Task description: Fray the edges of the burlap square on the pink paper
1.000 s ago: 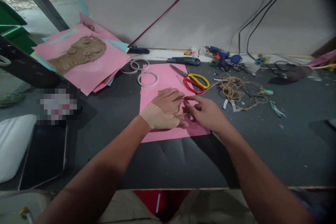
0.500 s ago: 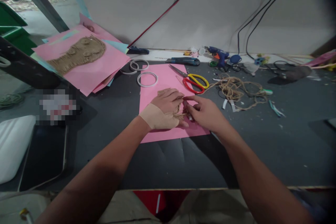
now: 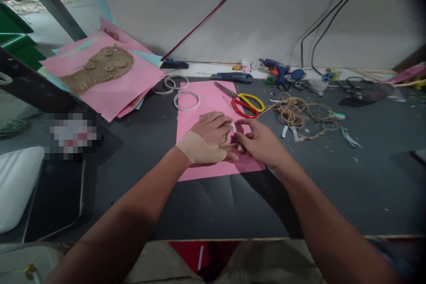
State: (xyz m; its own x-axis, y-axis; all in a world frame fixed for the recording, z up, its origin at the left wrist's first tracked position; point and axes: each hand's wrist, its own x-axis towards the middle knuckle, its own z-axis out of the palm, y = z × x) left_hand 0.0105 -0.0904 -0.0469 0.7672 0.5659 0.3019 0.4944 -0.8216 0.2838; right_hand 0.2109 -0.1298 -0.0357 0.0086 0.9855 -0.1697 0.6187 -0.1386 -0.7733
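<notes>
My left hand (image 3: 213, 135), with a beige wrap around its palm, lies flat on a pink sheet (image 3: 196, 173). Its fingers are stretched out over cut pieces of brown twine (image 3: 226, 144), mostly covered by the hand. Close beside its fingertips, my right hand (image 3: 258, 140) has its thumb and bent index finger at a narrow white strip (image 3: 237, 137), which looks pinched there. The strip's top end meets the left fingertips. Scissors (image 3: 248, 104) with one red and one yellow handle lie across the sheet's upper right edge.
White tape rings (image 3: 187, 100) lie at the sheet's upper left. A tangle of twine (image 3: 296, 113) sits to the right. Behind are a blue cutter knife (image 3: 233, 77) and a blue glue gun (image 3: 278, 67). Pink sheets bearing a twine shape (image 3: 109, 64) are stacked at left, above a dark tablet-like slab (image 3: 58, 199).
The white strip between my hands has come further into view. My right index finger has lifted slightly away from the left fingertips. My left hand stays in place.
</notes>
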